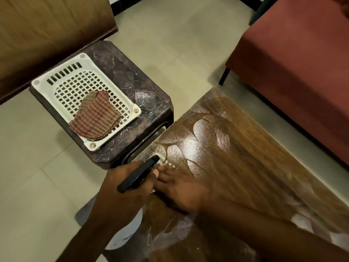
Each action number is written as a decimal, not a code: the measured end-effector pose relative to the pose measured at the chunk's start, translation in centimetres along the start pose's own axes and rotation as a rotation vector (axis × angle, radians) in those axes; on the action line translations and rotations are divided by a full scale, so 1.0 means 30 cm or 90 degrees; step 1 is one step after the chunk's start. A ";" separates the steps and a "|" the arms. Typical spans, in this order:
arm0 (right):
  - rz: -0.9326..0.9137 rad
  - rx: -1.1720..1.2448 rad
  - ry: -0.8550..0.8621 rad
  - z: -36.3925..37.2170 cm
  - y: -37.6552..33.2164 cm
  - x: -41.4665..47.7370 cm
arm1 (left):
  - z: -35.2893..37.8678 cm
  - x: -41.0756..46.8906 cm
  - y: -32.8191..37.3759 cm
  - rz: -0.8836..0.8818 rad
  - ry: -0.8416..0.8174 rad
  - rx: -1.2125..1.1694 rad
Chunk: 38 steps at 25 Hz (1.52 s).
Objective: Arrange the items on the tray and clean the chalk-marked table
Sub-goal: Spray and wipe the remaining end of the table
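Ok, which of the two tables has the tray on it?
The small dark table holds the white tray; the bigger wooden table shows chalk smears, no tray.

The left hand (pixel 120 188), gripping the spray bottle (pixel 137 174), and the right hand (pixel 181 193), lying flat, crowd the near-left edge of the bench (pixel 245 157); beyond them its top runs bare. The stool (pixel 132 76) stands just off the bench's corner, with a narrow gap between. Its tray (pixel 83 59) is open at the far end; the cloth (pixel 96 114) covers the near part. The red sofa (pixel 302 63) flanks the bench's right side.
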State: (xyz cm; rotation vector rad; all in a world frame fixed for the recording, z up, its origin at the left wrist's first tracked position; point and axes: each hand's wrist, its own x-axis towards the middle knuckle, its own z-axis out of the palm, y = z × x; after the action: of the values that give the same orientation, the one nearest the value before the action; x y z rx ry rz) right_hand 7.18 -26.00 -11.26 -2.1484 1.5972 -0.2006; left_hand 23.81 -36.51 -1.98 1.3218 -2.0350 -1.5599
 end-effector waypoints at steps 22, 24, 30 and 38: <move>0.035 -0.005 0.041 0.054 -0.102 -0.078 | -0.137 -0.133 -0.117 -0.017 0.041 0.019; 0.297 0.007 0.142 -0.029 0.032 -0.101 | -0.157 -0.184 -0.144 -0.017 0.007 0.004; 0.589 0.123 0.286 0.131 -0.246 -0.197 | -0.212 -0.373 -0.213 0.042 -0.069 0.023; 0.183 0.080 0.053 0.325 -0.689 -0.427 | -0.298 -0.506 -0.270 0.038 -0.101 0.067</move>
State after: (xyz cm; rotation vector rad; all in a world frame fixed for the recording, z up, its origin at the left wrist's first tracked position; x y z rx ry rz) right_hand 24.76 -6.73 -8.96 -1.8143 1.8648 -0.2918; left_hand 42.22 -30.54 -0.83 1.1938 -2.2586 -1.5965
